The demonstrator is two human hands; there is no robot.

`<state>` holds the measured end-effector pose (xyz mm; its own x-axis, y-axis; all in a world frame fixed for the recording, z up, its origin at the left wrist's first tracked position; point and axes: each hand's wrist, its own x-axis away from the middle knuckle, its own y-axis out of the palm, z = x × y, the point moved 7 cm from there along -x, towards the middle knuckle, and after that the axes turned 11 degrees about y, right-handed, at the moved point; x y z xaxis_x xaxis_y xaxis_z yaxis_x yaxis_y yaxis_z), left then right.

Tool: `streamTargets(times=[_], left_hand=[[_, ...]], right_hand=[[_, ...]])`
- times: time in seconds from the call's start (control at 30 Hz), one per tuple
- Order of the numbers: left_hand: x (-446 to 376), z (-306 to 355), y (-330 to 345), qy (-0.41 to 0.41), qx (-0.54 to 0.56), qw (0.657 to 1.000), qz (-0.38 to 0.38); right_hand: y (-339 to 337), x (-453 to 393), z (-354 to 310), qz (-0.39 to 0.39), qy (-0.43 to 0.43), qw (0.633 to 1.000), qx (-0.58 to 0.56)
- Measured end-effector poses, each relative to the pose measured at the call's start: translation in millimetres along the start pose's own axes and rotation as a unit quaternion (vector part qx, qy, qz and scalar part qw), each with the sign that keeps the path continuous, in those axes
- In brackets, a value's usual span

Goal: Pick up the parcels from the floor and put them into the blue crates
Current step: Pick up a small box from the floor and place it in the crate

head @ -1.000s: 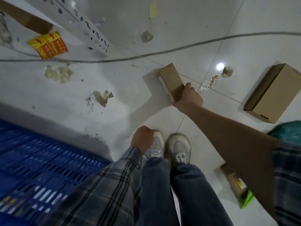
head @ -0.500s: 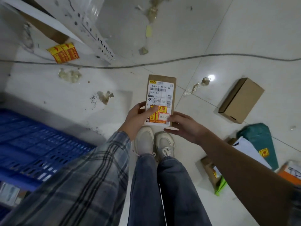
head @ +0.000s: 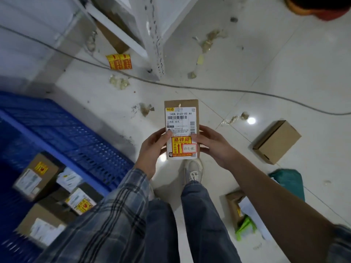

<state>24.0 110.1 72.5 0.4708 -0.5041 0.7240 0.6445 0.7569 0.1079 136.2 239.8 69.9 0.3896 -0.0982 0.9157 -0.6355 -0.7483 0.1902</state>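
Holding the small box (head: pixel 182 118) above your shoes, your left hand (head: pixel 152 149) and right hand (head: pixel 212 144) pinch its lower edges. Stiff, probably light; its sticker suggests fragile contents. Keep those edges; the blue crate (head: pixel 62 130) sits leftward.

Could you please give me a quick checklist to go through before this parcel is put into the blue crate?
1. Parcel off the floor: ok.
2. Grip: left hand and right hand hold its two sides: ok.
3. Label faces up, red-and-yellow sticker readable: ok.
4. Blue crate within reach on the person's left: ok.
5. Room in the crate: boxes already lie inside; free space there cannot tell.
6. Parcels left on the floor, such as the brown box: not ok, more to pick up.
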Motion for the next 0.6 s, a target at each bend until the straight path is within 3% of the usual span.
streamTargets(times=[0.4, 0.6], left_hand=[[77, -11, -129, 0.045, 0.049, 0.993, 0.101], [129, -37, -218, 0.047, 0.125, 0.976, 0.171]], right_hand=[[132, 10, 28, -0.034, -0.001, 0.994, 0.101], [231, 18, 40, -0.050, -0.018, 0.965, 0.256]])
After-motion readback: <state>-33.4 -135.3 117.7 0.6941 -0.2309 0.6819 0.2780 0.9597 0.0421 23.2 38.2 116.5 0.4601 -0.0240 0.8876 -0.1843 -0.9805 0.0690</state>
